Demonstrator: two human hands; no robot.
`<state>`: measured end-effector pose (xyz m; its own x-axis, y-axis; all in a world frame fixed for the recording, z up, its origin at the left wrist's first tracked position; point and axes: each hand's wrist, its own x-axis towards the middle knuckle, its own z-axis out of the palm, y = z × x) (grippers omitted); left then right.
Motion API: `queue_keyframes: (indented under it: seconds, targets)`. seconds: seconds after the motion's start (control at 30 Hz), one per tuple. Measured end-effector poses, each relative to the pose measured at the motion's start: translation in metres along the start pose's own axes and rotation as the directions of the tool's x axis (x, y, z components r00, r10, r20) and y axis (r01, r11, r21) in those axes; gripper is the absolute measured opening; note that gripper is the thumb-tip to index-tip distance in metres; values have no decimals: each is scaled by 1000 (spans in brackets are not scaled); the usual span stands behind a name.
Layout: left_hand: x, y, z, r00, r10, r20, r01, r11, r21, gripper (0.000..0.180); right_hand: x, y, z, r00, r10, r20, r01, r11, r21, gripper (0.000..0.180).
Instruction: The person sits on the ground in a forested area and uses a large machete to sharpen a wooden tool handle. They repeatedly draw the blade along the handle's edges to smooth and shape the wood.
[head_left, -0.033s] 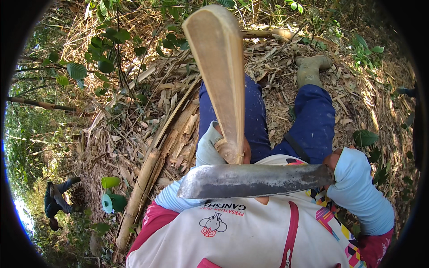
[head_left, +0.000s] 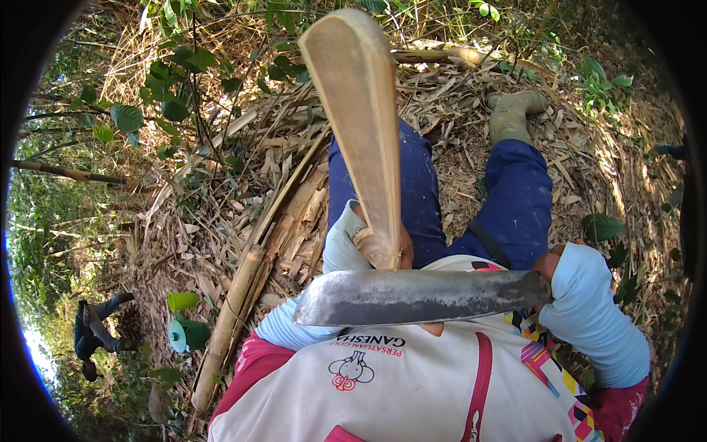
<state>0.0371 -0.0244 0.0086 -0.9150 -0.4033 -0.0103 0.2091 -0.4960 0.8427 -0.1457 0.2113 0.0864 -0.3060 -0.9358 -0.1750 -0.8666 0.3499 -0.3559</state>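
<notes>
My left hand (head_left: 406, 247) is closed round the narrow lower end of a carved wooden piece (head_left: 361, 125), largely hidden behind it. The pale brown wood widens into a broad, slightly bent top with smooth cut faces. Just below its end, a machete (head_left: 420, 297) lies crosswise, its dark, worn blade pointing left. At the blade's right end my right hand (head_left: 546, 267) is closed on the machete, with the handle hidden from sight. Whether the blade touches the wood cannot be made out.
Split bamboo or wood lengths (head_left: 234, 313) slant along my left. Chips and dry leaves (head_left: 456, 147) cover the ground round my legs and rubber boot (head_left: 512, 114). Green containers (head_left: 193, 334) and another person (head_left: 96, 331) are farther left. Leafy branches (head_left: 177, 88) hang at upper left.
The wooden piece's upper end has shifted very slightly left. Both hands and the machete stay almost where they were.
</notes>
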Motion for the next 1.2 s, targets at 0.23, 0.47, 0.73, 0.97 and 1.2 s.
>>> queue_keyframes:
  seconds: [0.23,0.47,0.73,0.97,1.2]
  targets:
    - [-1,0,1,1000,24,11,-23,997,-73,47,-1,0,0,1000,4,-24,-4,1000,-6,29]
    - [2,-6,-9,998,5,66,2,993,-115,40,-2,-2,-3,999,38,3,-38,999,-16,26]
    - [0,-6,-8,999,-30,19,31,996,-84,34,-5,-3,-6,998,69,10,-69,998,7,23]
    - [-5,1,9,995,-38,-92,30,995,-93,46,-6,1,-1,995,97,4,-97,995,33,24]
    - [-4,-2,11,994,-49,-96,28,978,-208,28,-4,-1,-4,1000,27,0,-27,998,62,26]
